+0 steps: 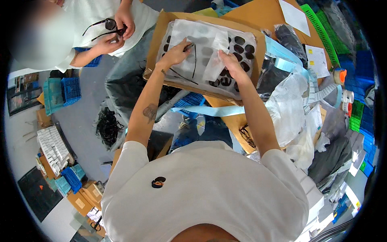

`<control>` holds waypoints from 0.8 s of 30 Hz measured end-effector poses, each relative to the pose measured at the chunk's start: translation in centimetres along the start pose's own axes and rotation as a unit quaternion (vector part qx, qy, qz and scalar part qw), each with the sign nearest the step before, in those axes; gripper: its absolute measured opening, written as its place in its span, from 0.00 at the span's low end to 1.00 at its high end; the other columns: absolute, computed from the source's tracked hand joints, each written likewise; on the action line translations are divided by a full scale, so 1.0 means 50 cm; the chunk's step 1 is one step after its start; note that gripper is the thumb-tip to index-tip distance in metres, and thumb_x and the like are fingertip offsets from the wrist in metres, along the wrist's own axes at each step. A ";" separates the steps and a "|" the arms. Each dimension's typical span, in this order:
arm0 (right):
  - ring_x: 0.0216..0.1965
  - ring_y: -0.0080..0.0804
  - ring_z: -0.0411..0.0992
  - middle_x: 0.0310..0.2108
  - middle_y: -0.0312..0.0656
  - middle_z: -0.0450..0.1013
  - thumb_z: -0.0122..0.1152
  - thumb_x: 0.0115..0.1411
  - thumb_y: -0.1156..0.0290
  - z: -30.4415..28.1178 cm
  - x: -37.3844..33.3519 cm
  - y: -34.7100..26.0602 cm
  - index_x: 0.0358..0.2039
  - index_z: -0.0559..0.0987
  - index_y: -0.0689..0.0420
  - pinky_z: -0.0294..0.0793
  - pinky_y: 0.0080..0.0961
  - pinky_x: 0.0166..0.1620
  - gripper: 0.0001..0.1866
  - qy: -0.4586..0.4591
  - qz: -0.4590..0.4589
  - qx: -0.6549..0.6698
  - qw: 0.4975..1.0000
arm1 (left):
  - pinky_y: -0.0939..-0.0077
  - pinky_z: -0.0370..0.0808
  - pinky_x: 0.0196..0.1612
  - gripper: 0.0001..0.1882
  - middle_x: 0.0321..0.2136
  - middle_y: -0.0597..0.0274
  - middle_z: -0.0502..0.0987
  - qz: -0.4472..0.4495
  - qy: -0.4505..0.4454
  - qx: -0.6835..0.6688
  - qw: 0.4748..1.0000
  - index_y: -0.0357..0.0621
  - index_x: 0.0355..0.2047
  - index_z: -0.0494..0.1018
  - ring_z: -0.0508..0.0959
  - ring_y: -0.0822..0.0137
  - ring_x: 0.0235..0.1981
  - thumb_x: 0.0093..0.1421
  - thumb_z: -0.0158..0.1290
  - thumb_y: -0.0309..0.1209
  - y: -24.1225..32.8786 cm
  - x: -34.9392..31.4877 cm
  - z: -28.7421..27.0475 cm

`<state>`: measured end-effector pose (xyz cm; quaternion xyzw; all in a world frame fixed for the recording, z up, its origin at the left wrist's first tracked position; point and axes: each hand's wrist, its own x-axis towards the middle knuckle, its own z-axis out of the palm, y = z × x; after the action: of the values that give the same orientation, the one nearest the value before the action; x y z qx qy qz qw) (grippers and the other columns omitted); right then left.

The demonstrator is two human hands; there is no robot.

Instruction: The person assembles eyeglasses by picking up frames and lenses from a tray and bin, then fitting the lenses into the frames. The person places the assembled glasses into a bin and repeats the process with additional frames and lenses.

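A shallow cardboard box [151, 60] is in front of me, with rows of dark oval lenses [239, 40] on a white lining. A thin white sheet [186, 30] covers much of them, and dark shapes show faintly through it. My left hand [175, 53] is closed on a pair of dark eyeglasses [195, 60] above the sheet; their two thin temples point toward me. My right hand [232, 64] pinches the edge of the sheet, folded back at the box's right side. Lenses below that hand are partly uncovered.
At the upper left, a co-worker's hands [115, 34] hold dark sunglasses [109, 25]. Light blue strips [286, 52], plastic bags [288, 105] and papers [294, 16] crowd the table right of the box. More glasses [246, 135] lie near my right forearm. Blue crates [71, 90] stand at left.
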<state>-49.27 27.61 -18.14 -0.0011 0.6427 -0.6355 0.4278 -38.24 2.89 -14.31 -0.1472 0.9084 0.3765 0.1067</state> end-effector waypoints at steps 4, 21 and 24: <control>0.35 0.27 0.73 0.38 0.39 0.76 0.58 0.61 0.61 0.003 -0.002 0.016 0.44 0.75 0.65 0.72 0.26 0.37 0.19 0.103 -0.083 -0.005 0.991 | 0.60 0.66 0.58 0.26 0.65 0.51 0.55 -0.048 -0.029 0.134 0.989 0.47 0.59 0.64 0.67 0.48 0.58 0.61 0.47 0.37 -0.070 0.018 -0.008; 0.41 0.42 0.75 0.39 0.50 0.77 0.60 0.55 0.64 0.031 -0.024 0.014 0.45 0.75 0.64 0.71 0.33 0.45 0.21 0.153 -0.091 -0.086 0.980 | 0.51 0.73 0.49 0.19 0.47 0.37 0.71 -0.214 0.156 0.154 0.952 0.42 0.50 0.66 0.74 0.40 0.48 0.58 0.46 0.29 -0.081 0.036 0.002; 0.44 0.44 0.75 0.42 0.52 0.76 0.62 0.53 0.62 0.013 -0.012 0.038 0.47 0.74 0.64 0.71 0.35 0.46 0.24 0.201 -0.108 -0.120 0.966 | 0.52 0.73 0.50 0.20 0.47 0.35 0.71 -0.222 0.113 0.166 0.954 0.38 0.51 0.64 0.74 0.38 0.48 0.59 0.45 0.30 -0.067 0.047 -0.004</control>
<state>-47.51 27.76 -19.27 0.0061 0.7831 -0.5833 0.2158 -39.26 0.06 -17.08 -0.3667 0.9086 0.1683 0.1074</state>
